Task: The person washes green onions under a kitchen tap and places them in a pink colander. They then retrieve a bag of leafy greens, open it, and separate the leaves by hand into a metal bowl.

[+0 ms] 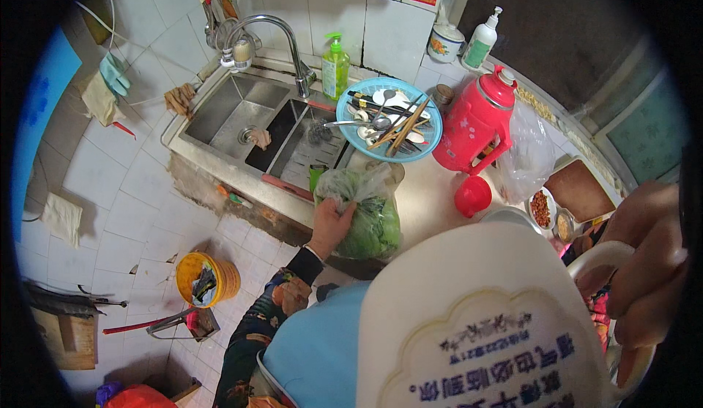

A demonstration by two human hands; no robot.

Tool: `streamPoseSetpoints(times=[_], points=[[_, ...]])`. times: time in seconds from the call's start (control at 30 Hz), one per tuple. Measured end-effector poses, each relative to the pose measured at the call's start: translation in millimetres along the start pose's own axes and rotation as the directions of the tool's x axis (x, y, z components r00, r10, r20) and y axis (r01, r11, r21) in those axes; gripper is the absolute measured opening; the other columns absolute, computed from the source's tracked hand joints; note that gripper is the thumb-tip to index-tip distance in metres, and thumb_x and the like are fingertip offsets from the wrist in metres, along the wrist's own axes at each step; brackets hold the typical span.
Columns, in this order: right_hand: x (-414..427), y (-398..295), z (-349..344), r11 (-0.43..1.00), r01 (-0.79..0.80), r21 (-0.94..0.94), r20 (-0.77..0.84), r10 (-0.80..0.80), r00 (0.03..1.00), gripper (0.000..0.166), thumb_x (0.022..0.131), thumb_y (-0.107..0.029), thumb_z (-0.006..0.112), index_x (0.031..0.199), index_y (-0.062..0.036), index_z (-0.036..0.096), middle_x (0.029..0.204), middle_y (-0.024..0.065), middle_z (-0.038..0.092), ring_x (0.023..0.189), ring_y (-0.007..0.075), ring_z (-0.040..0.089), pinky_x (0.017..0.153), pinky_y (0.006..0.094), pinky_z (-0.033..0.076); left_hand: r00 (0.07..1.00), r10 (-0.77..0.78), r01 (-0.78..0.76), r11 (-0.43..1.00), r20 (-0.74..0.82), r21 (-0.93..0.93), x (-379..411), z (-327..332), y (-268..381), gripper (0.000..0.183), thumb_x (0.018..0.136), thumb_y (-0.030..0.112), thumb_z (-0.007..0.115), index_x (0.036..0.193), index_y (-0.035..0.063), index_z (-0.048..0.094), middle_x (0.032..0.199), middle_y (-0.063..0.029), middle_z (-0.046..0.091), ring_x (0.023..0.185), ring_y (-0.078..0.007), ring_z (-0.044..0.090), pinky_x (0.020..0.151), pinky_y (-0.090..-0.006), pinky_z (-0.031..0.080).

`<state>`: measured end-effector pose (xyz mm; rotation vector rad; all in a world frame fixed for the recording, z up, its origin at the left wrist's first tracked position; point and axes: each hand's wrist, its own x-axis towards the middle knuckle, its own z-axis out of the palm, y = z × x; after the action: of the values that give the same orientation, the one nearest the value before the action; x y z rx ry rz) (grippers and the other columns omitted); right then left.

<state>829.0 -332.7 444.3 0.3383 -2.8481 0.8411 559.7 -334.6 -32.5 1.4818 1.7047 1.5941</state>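
Observation:
My left hand [331, 226] grips the gathered neck of a clear plastic bag of green leafy vegetables [374, 224] at the counter's front edge. Very close to the camera, my right hand [645, 276] is around the handle of a white mug [461, 268]. The mug bears printed writing and hides much of the lower right. Just beyond the bag lies the steel double-basin sink [230, 106]. Behind it, a blue plastic basket [434, 144] holds spoons, chopsticks and other utensils.
A red thermos [475, 117] and a red plastic cup [472, 195] stand on the right of the counter, near a small dish of reddish-brown pieces [541, 209]. Green pump bottle [335, 67] stands behind the sink. An orange bucket [222, 279] sits on the floor at left.

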Motion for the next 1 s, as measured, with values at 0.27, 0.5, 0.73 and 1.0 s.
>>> streamPoseSetpoints(times=[0.27,0.5,0.73,1.0], points=[[1,-1,-1,1.000,0.010,-0.015,0.001,-0.010,1.000,0.035,0.077,-0.050,0.066,0.073,-0.0161,0.056,0.070,-0.0012,0.059,0.056,0.0100,0.059,0.046,0.0235,0.043,0.993,-0.120,0.119,0.993,0.024,0.017,-4,0,-3,0.032,0.079,0.023,0.070,0.064,-0.0011,0.053,0.059,-0.0170,0.050,0.054,-0.0337,0.051,0.050,-0.0408,0.038],[4,-4,-2,0.999,0.018,-0.027,-0.001,-0.019,1.000,0.037,0.077,-0.052,0.066,0.073,-0.0160,0.056,0.069,-0.0011,0.059,0.056,0.0106,0.058,0.045,0.0241,0.043,0.995,-0.092,0.094,0.992,0.025,-0.079,2,-6,27,0.031,0.080,0.023,0.068,0.067,-0.0016,0.055,0.062,-0.0177,0.053,0.056,-0.0341,0.053,0.052,-0.0405,0.040],[9,8,-2,0.999,0.031,-0.026,-0.002,-0.031,1.000,0.039,0.077,-0.054,0.066,0.073,-0.0159,0.056,0.069,-0.0010,0.059,0.055,0.0112,0.058,0.045,0.0248,0.042,0.995,-0.071,0.073,0.997,0.070,-0.016,2,-12,27,0.023,0.081,0.019,0.066,0.076,-0.0014,0.059,0.067,-0.0172,0.056,0.062,-0.0341,0.056,0.057,-0.0407,0.042],[-5,40,20,0.998,0.044,-0.055,-0.152,-0.051,0.987,0.041,0.076,-0.056,0.066,0.073,-0.0157,0.056,0.069,-0.0009,0.059,0.055,0.0119,0.057,0.045,0.0256,0.042,0.988,-0.137,0.133,0.990,0.074,0.056,1,-19,25,0.028,0.081,0.020,0.067,0.067,-0.0012,0.054,0.063,-0.0155,0.054,0.059,-0.0336,0.054,0.053,-0.0412,0.039]])
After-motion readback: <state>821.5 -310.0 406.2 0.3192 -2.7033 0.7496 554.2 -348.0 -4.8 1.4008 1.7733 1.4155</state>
